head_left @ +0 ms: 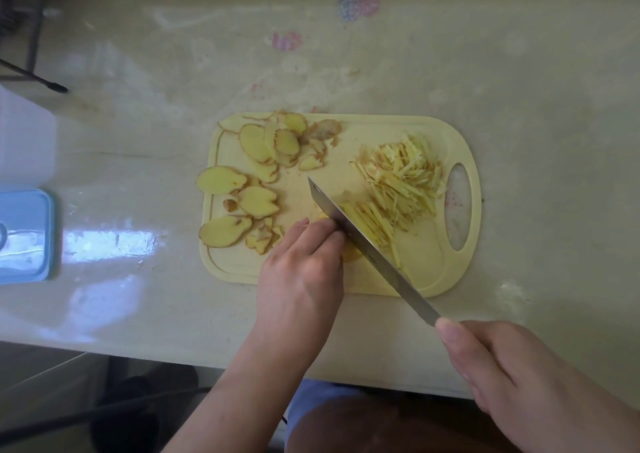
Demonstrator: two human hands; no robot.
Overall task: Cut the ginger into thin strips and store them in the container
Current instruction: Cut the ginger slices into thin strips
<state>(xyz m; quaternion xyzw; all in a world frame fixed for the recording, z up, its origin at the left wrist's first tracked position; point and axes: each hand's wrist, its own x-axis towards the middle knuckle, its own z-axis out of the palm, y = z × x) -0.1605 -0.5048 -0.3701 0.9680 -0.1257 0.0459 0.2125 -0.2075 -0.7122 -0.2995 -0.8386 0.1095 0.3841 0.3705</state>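
Pale yellow plastic cutting board with an oval handle hole at its 3 o'clock end, lying flat on a glossy cream table. Spread over the board from 9 to 12 o'clock, thin oval ginger slices with brown skin edges, many overlapping, one or two reaching past the board's rim. At 2 to 3 o'clock of the board, just beside the handle hole, a loose heap of thin yellow ginger strips. Near the board's centre, a long steel kitchen knife lying diagonally, tip toward 11 o'clock, freshly cut strips lined up against its right face. Left hand at 6 o'clock of the board, fingers curled and pressing down a small stack of ginger, mostly hidden beneath them, knuckles touching the blade's left side. Right hand at 5 o'clock, off the board, fingers closed around the knife's handle, thumb along the top. At 9 o'clock, at the view's edge, well apart from the board, a light blue rectangular container lid on the table.
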